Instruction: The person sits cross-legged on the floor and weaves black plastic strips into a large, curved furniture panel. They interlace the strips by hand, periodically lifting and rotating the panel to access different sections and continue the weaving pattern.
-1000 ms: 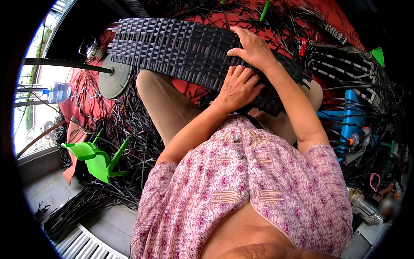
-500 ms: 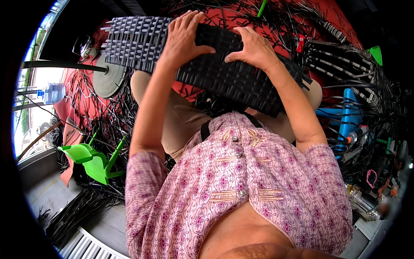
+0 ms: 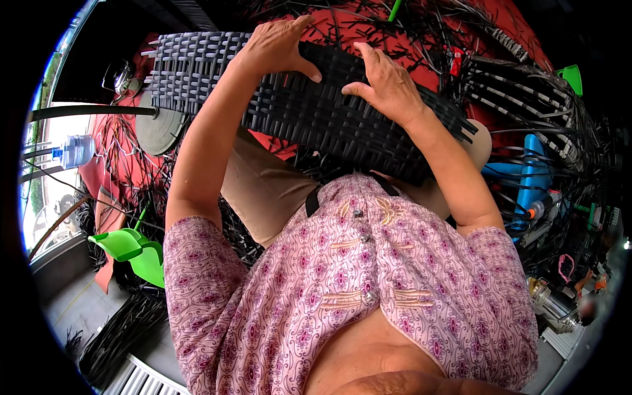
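A dark woven strip panel (image 3: 329, 115) lies slantwise across my lap, its left end lighter grey and its strip ends sticking out at both sides. At the panel's far edge is my left hand (image 3: 276, 51), fingers over the edge and thumb stretched across the weave. To its right, my right hand (image 3: 390, 85) holds the same far edge, with the thumb on the facing surface and the index finger at the edge. Part of the fingers is hidden on both hands. A gap of bare weave separates the two thumbs.
Loose black strips (image 3: 125, 336) lie at lower left beside a bright green plastic object (image 3: 125, 247). A round grey base with a pole (image 3: 158, 128) stands left of the panel. At right are a blue plastic piece (image 3: 532, 174) and a striped bundle (image 3: 520, 99). Red sheeting (image 3: 421, 26) covers the floor beyond.
My left hand has turned so its fingers point more to the right, and its elbow has swung out to the left. The panel's left end has shifted slightly left. The right hand stays nearly in place.
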A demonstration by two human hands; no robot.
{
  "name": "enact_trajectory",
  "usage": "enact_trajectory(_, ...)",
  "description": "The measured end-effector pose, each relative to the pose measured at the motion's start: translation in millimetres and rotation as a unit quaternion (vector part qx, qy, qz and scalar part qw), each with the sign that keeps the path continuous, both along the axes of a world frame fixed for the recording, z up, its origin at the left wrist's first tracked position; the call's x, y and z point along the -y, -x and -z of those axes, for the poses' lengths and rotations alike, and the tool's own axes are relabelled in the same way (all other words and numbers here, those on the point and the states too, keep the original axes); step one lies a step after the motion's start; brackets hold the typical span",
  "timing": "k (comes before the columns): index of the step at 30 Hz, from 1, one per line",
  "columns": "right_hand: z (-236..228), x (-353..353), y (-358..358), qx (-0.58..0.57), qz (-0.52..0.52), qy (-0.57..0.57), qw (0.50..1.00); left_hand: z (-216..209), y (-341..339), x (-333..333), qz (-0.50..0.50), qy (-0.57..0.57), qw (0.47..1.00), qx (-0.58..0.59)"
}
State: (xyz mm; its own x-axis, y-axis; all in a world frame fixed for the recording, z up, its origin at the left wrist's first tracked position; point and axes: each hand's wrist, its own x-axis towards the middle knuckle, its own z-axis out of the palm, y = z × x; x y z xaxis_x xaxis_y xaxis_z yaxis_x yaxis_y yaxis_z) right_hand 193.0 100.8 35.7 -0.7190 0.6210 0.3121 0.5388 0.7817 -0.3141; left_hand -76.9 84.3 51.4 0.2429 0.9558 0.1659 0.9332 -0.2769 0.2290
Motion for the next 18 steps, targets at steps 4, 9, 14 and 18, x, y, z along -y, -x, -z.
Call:
enact_trajectory(4, 2.6, -1.0, 2.1, -0.001, -0.021, -0.029, 0.999, -3.8, 1.3, -6.0, -0.011, 0.029, 1.0, 0.007)
enact_trajectory(9, -8.0, -3.8, 5.4, 0.017, -0.007, 0.04, 0.999, 3.9, 5.3, -6.6, -0.02, 0.008, 1.0, 0.018)
enact_trajectory(14, -14.7, -10.7, 4.5, -0.005, 0.008, 0.153, 0.988, -9.4, -1.4, -3.6, -0.017, 0.056, 0.998, 0.009)
enact_trajectory(18, -7.6, -11.5, 5.0, -0.031, -0.005, 0.105, 0.994, 2.5, 9.4, -7.0, -0.011, 0.047, 0.997, 0.052)
